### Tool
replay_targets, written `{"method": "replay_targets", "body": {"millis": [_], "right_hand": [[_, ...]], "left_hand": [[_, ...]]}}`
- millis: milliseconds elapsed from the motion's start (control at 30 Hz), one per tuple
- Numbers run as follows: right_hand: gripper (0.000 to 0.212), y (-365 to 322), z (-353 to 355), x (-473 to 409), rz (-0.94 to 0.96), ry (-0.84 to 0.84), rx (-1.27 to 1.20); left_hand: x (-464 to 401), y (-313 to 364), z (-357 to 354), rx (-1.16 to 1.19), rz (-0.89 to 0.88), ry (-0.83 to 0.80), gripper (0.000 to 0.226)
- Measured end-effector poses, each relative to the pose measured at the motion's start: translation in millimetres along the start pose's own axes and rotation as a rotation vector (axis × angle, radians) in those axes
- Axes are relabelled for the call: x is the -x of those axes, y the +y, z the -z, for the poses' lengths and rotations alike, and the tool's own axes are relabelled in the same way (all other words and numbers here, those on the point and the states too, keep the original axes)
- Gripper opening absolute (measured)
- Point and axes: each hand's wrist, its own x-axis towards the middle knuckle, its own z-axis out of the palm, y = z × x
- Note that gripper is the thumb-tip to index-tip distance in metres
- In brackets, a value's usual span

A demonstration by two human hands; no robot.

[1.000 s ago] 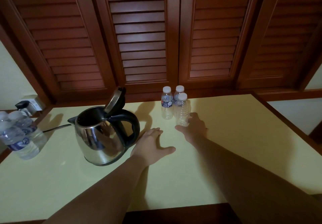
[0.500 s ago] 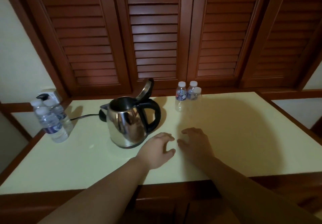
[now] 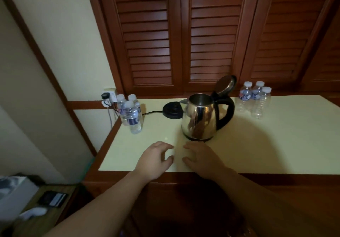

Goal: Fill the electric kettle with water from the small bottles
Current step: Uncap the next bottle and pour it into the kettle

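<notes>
A steel electric kettle (image 3: 199, 120) with a black handle stands on the pale yellow table (image 3: 276, 144), its lid tipped open. Its black base (image 3: 172, 110) lies just behind it to the left, with a cord running left. Three small capped bottles (image 3: 131, 113) holding water stand at the table's back left corner. Three more small bottles (image 3: 254, 100) stand at the back right of the kettle; the nearest looks empty. My left hand (image 3: 154, 160) and my right hand (image 3: 201, 158) hover side by side near the table's front edge, fingers loosely curled, holding nothing.
A wall socket with a plug (image 3: 108, 97) sits behind the left bottles. Dark wooden louvred doors (image 3: 202, 34) rise behind the table. Low at the left, a side shelf (image 3: 46, 205) carries a dark card and pale objects.
My right hand has drawn back from the right-hand bottles, and both hands now lie near the front edge. The view has pulled back and swung left, revealing the kettle base and socket.
</notes>
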Motion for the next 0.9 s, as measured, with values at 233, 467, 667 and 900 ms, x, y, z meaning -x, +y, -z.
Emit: {"method": "replay_targets", "body": {"millis": [233, 467, 667, 900], "right_hand": [[0.077, -32, -26, -20, -0.062, -0.138, 0.227], [0.076, -34, -24, -18, -0.099, -0.164, 0.250], [0.084, -31, -23, -15, -0.143, -0.165, 0.180], [0.085, -27, -22, -20, -0.190, -0.125, 0.040]], "left_hand": [[14, -57, 47, -0.012, 0.151, 0.064, 0.052], [-20, -77, 75, 0.198, 0.403, 0.270, 0.068], [-66, -91, 83, 0.352, 0.467, 0.384, 0.074], [-76, -89, 73, 0.446, 0.454, 0.392, 0.058]]}}
